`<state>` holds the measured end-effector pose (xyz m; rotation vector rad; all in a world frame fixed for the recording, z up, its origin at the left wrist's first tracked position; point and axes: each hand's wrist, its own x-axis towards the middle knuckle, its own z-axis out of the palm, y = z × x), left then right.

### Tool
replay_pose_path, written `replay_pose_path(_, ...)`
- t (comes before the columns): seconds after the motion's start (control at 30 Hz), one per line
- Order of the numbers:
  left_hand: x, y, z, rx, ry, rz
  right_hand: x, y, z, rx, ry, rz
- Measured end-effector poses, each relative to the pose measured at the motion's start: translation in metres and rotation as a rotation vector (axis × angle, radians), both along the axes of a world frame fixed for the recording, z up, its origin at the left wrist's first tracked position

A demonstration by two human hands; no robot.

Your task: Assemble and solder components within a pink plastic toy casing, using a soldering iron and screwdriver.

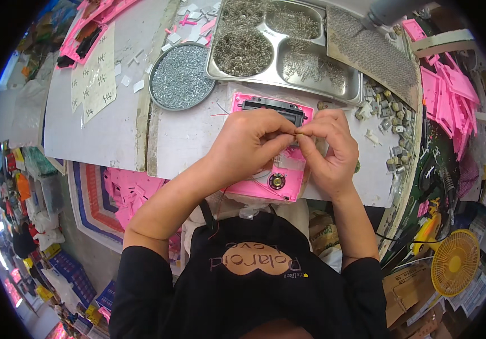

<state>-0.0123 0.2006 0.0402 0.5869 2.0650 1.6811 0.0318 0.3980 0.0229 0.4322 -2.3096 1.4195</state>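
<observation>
pink casing (293, 178) under hands (333, 153), lettered shirt (243, 299)

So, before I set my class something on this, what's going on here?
A person's left grip and right grip meet over a pink casing; anything between them is too small to make out. The casing lies on the bench, with a round speaker and a black part in it. Beyond are a dish of small metal pieces and a steel tray.
</observation>
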Motion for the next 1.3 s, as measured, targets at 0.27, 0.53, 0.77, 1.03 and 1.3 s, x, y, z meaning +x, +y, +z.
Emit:
replay_pose_path(0.27,-0.001,0.002,-0.003,-0.083,0.402,0.023,0.073,0.101,0.018,-0.118,-0.108,-0.350)
replay_pose_path(0.53,0.010,0.007,-0.006,-0.133,0.495,0.077,0.176,0.277,0.015,-0.951,0.052,-1.026)
replay_pose_path(0.77,0.004,0.015,-0.010,-0.238,0.738,0.158,0.209,0.360,0.017,-0.433,0.082,-1.378)
replay_pose_path(1.03,0.014,0.016,-0.010,-0.377,0.699,0.138,0.205,0.192,0.035,-0.834,0.072,-0.875)
replay_pose_path(1.3,0.017,0.022,-0.013,-0.400,0.759,0.115,0.114,0.057,-0.002,-0.299,-0.079,-0.156)
